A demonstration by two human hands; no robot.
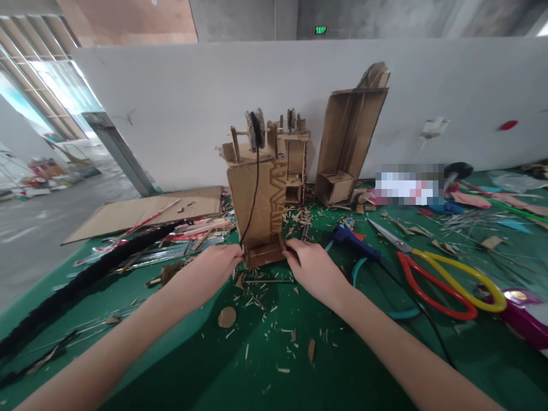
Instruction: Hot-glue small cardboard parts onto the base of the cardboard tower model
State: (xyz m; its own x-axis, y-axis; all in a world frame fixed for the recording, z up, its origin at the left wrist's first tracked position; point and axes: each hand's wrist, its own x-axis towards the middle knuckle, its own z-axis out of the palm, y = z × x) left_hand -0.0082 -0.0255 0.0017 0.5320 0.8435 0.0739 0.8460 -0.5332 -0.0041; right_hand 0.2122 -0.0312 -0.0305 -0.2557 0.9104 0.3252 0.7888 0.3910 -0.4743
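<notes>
Head view: tall brown cardboard tower upright on a matte green tabletop

We face the tower's broad front panel, which is turned toward us; its long axis runs nearly vertical, spool end up. The round spool wound in black sits on an axle running left to right across its top, and a thin black cord drops from there down the panel. A shallow cardboard tray juts toward us at its foot.

Our left hand pinches the tower's lower left corner with bent fingers; our right hand pinches its lower right corner between thumb and fingers.

Cardboard crumbs litter the surface around the tower, and a flat round cardboard disc lies nearer us than its foot. Left of the tower we see a flat brown cardboard sheet and a long fuzzy black strip. Right of it lie a dark blue glue gun and large scissors with one red and one yellow handle. Behind it stand a similar smaller-looking cardboard tower and, rightward, a tall open cardboard box.

Beyond the tower rises a white partition, with a green exit sign above it; far left, we see grey floor.
</notes>
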